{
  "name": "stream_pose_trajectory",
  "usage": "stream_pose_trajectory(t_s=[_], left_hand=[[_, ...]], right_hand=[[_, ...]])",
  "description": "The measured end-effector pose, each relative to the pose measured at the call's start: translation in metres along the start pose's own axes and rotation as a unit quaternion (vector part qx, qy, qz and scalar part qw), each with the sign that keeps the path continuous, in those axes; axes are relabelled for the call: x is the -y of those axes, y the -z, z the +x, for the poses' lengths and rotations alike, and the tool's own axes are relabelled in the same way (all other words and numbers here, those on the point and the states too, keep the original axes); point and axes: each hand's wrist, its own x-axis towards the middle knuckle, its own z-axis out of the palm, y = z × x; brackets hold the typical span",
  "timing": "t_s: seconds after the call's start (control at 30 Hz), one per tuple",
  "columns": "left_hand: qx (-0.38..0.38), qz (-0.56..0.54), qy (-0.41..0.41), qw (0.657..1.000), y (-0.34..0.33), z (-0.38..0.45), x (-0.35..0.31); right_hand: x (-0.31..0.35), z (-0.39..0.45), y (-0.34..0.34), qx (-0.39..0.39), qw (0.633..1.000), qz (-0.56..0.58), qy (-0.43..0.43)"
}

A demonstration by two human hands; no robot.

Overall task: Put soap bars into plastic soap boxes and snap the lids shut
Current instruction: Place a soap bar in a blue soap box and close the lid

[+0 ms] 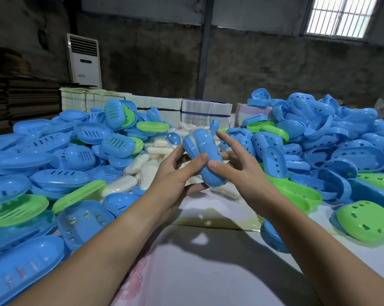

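While I watch through the head camera, both hands meet at the centre of the frame around one blue soap box [205, 157], held above the table [208, 272]. My left hand [175, 171] curls round it from 9 o'clock, thumb pressed on its side; my right hand [239, 166] presses its thumb on from 3 o'clock, with the index finger stretched out straight past the box. Whether the lid is fully closed I cannot tell. White soap bars [142, 166] lie at 11 o'clock, blue and green box halves [54, 155] heaped at 9 and more [341, 140] at 2 o'clock
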Motion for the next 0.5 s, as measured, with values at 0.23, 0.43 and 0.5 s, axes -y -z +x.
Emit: stream_pose_trajectory(t_s=[0.23, 0.43, 0.5], left_hand=[[0.002, 0.006, 0.008, 1.0, 0.0044, 0.0024, -0.002], [-0.008, 0.076, -0.032, 0.997, 0.0103, 0.0005, -0.008], [-0.006, 0.084, -0.036, 0.996, 0.0096, -0.0012, -0.0088]], right_hand=[[-0.0029, 0.0022, -0.0041, -0.005, 0.999, 0.031, -0.01], [-0.0089, 0.0031, -0.0093, 0.024, 0.998, 0.06, -0.022], [-0.0091, 0.0028, -0.0089, 0.026, 0.998, 0.054, -0.029]])
